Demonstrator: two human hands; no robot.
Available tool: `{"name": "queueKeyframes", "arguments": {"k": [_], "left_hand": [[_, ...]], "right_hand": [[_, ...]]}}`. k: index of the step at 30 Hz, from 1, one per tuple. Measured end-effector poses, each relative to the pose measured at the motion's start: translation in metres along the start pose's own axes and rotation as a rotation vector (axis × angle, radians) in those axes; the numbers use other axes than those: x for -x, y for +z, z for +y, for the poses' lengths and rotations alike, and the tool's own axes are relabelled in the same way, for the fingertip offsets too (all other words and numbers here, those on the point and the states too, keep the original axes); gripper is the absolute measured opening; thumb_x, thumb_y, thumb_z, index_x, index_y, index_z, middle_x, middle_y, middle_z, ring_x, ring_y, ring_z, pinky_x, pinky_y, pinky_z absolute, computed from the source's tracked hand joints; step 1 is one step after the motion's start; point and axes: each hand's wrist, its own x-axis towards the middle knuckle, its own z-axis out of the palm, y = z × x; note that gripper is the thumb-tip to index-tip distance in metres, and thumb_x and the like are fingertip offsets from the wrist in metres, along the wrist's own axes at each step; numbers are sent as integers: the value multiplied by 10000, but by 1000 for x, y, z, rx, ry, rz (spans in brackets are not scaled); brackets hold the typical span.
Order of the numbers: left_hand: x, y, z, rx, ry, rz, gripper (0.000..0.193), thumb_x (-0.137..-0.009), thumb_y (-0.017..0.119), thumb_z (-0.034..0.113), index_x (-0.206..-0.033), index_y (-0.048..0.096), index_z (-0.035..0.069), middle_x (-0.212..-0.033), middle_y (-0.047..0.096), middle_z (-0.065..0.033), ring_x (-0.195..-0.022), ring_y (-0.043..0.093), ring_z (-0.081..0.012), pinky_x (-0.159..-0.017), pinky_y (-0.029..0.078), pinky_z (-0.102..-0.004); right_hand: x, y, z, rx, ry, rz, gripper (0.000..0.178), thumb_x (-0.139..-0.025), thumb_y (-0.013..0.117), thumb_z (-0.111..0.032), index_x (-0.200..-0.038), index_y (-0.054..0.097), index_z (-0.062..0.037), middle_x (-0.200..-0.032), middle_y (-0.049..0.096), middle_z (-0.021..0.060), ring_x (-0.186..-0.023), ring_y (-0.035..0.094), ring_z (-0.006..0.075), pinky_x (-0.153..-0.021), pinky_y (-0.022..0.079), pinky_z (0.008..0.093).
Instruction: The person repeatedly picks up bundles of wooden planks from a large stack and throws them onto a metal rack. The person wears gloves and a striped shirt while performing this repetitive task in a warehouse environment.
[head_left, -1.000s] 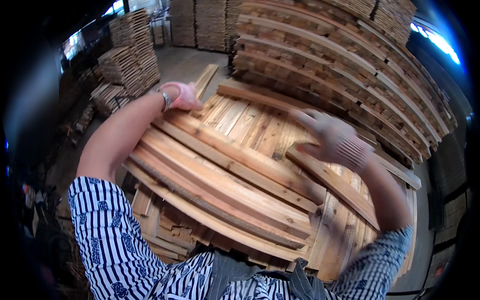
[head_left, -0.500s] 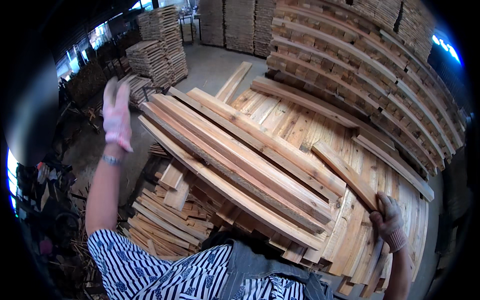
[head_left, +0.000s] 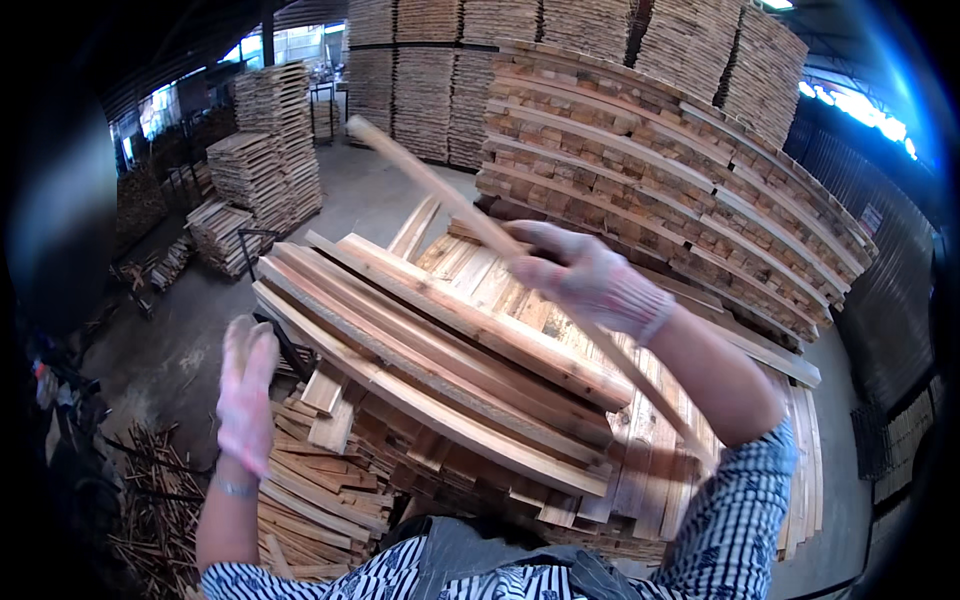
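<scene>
My right hand [head_left: 595,280], in a pale knitted glove, is closed around a long, narrow wooden board [head_left: 428,185] near its middle. The board is raised and slants from far left to near right above the stacked lumber. My left hand [head_left: 247,395], gloved too, hangs apart from the wood with its fingers stretched out and nothing in it. Close to it are the left ends of several long planks [head_left: 430,375] lying side by side across the stack. Under these planks spreads a layer of flat boards [head_left: 650,480], partly hidden by my right arm.
Beyond the boards rises a tall, layered lumber stack [head_left: 640,150]. Smaller stacks of slats [head_left: 265,150] stand on the concrete floor [head_left: 345,185] at the far left. Loose offcuts [head_left: 310,490] lie heaped at the near left, beside a pile of thin sticks [head_left: 160,505].
My right hand has lifted the board off the layer and carried it left and away from me. The left hand has come down nearer to me. The view has shifted slightly.
</scene>
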Motion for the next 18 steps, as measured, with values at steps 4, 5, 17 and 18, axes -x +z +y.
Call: {"name": "queueKeyframes", "arguments": {"k": [4, 5, 17, 18], "left_hand": [[52, -7, 55, 549, -235, -216, 493, -1001, 616, 299, -1396, 509, 24, -1123, 681, -63, -1010, 648, -151, -881, 533, -286], [64, -6, 55, 563, -288, -209, 524, -996, 630, 324, -1399, 506, 14, -1114, 689, -65, -1007, 656, -158, -895, 535, -294], [-32, 28, -26, 543, -634, -419, 689, -1036, 516, 508, -1429, 492, -58, -1404, 574, -159, -1290, 533, -209, -1124, 396, -320], [-39, 27, -25, 545, -620, -461, 716, -1020, 549, 510, -1489, 432, -19, -1455, 529, -171, -1337, 513, -226, -1132, 424, -352]], "right_hand": [[-56, 55, 32, 113, -125, -127, 773, -915, 706, -442, -1513, 427, -38, -1367, 615, 214, -1274, 591, 308, -1091, 445, 360], [-63, 70, 41, 324, -220, -149, 768, -923, 688, -444, -1504, 427, -16, -1375, 609, 210, -1272, 589, 320, -1091, 452, 365], [-87, 69, 42, 185, -14, -411, 1110, -878, 671, -624, -1610, 96, -18, -1604, 261, 302, -1513, 247, 393, -1231, 258, 458], [-77, 65, 24, 151, 47, -474, 1105, -878, 668, -629, -1610, 103, -25, -1606, 262, 296, -1516, 244, 382, -1235, 250, 456]]}}
